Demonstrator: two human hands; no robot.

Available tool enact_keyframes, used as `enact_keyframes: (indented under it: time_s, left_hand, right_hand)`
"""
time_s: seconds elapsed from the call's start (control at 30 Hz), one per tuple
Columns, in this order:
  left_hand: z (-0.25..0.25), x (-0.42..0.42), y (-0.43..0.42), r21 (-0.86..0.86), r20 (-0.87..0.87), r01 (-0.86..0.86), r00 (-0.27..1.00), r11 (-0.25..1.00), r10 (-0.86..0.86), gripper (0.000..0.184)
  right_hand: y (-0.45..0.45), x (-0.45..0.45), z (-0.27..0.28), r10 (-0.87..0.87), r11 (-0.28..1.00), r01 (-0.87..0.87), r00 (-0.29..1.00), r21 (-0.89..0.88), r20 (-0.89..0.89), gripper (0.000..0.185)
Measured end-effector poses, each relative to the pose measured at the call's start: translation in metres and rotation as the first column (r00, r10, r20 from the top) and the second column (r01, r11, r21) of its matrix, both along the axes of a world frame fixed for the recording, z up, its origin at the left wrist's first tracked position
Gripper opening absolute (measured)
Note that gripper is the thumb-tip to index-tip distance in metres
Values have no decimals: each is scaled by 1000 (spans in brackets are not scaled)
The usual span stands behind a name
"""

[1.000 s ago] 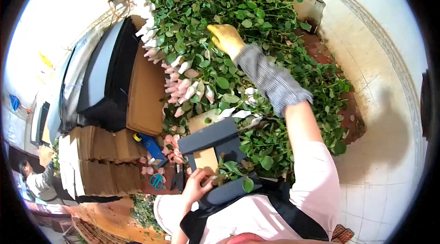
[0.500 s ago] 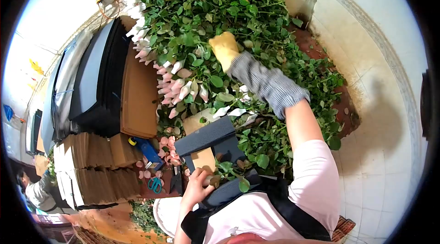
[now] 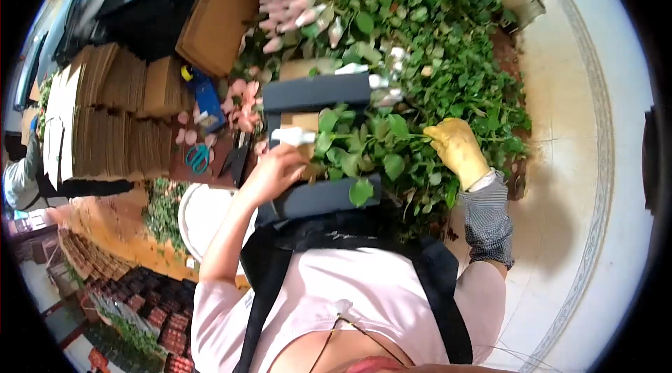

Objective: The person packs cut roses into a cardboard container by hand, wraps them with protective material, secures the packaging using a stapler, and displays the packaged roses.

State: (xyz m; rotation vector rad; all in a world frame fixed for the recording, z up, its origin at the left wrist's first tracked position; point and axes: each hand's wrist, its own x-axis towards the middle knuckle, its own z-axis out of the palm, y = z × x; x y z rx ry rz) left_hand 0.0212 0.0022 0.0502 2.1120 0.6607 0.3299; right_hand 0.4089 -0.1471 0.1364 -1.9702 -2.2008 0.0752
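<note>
My right hand [image 3: 455, 149], in a yellow glove with a grey striped sleeve, pinches the stem end of a rose [image 3: 294, 136]. The rose lies across the dark corrugated wrap [image 3: 315, 93], its white-covered bud to the left and its leaves over the middle. My bare left hand [image 3: 280, 171] is just below the bud, fingers bent together over a piece of tan cardboard [image 3: 301, 121]; what is under them is hidden. More leafy stems [image 3: 360, 163] lie on the wrap, partly overlapping the held one.
A large heap of roses [image 3: 434, 37] fills the back, with pink buds [image 3: 290, 9] at its left. Cardboard stacks [image 3: 115, 124], a blue tape dispenser [image 3: 206, 100], teal scissors [image 3: 197, 158] and pink petals [image 3: 241, 107] are on the left. Another person [image 3: 24, 170] is at the far left.
My right hand has come back from the heap toward my body, and a rose now lies across the wrap in its grip. My left hand has shifted to beside the bud. The view has turned.
</note>
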Motion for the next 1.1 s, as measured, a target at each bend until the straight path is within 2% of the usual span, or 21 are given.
enact_keyframes:
  time_s: [0.07,0.13,0.2,0.27,0.3,0.33,0.37,0.4,0.53,0.57,0.6,0.63,0.67,0.73,0.77,0.8,0.9,0.97,1.0,1.07,1.1]
  left_hand:
    - [19,1,-3,139,-116,28,993,990,-12,19]
    - [35,6,-6,229,-138,72,990,971,-41,28]
    - [54,13,-12,538,-133,-72,976,840,170,42]
    - [50,12,-3,627,-47,-79,989,775,140,53]
    - [38,9,4,436,-128,-9,989,900,72,52]
    - [32,8,8,219,-197,60,980,974,-16,52]
    - [32,9,9,118,-140,43,990,992,-26,50]
    - [32,9,9,129,-141,58,989,990,-39,51]
    - [30,9,1,45,-130,67,990,997,-61,60]
    - [33,10,0,52,-121,17,993,999,-11,63]
    - [36,11,-1,55,-112,-25,993,998,31,66]
    - [40,13,-1,40,-131,1,991,999,5,71]
    - [32,12,2,163,-100,73,993,984,-57,59]
    - [22,10,8,130,-279,97,959,987,-57,47]
    - [23,13,13,142,-196,97,978,985,-68,35]
    - [-3,2,25,37,-412,-17,910,999,31,31]
    - [-3,11,69,-408,-29,217,968,887,-251,26]
    - [-4,11,76,-537,-63,174,968,826,-244,27]
    - [1,14,70,-594,-129,72,975,801,-183,28]
    - [4,11,55,-466,-82,106,983,878,-162,30]
    - [10,9,50,-356,-74,173,974,918,-212,32]
  right_hand:
    - [-22,6,-45,-43,996,47,997,-75,59,22]
    - [-26,-6,-45,-28,999,30,998,36,-53,21]
    - [-26,-25,-36,-87,995,87,996,39,6,14]
    - [-31,-28,-67,-123,941,173,975,291,-184,11]
    - [-39,-24,-93,-99,893,227,942,389,-322,11]
    - [-43,-28,-100,-268,960,269,963,76,-31,13]
    - [-50,-29,-112,-292,952,301,945,45,-148,16]
    - [-52,-28,-120,-309,946,324,914,16,-262,19]
    - [-42,-25,-57,-339,923,360,927,134,-159,38]
    - [-47,-19,-47,-371,858,417,907,301,-198,45]
    - [-49,-18,-21,-416,804,410,905,432,-86,39]
    - [-54,-19,3,-440,775,441,891,453,-115,39]
    - [-60,-21,19,-464,743,471,875,475,-142,39]
    - [-72,-20,30,-292,803,370,927,466,-233,36]
    - [-80,-29,21,-323,838,393,917,380,-236,33]
    - [-78,-46,13,-311,830,389,918,399,-247,25]
    - [-89,-68,-66,-424,865,456,888,210,-178,18]
    - [-91,-75,-121,-477,858,489,872,158,-106,15]
    - [-89,-75,-166,-375,728,646,654,228,-657,15]
    - [-89,-79,-191,-59,591,791,234,155,-970,15]
    - [-89,-84,-192,-62,555,813,252,177,-966,18]
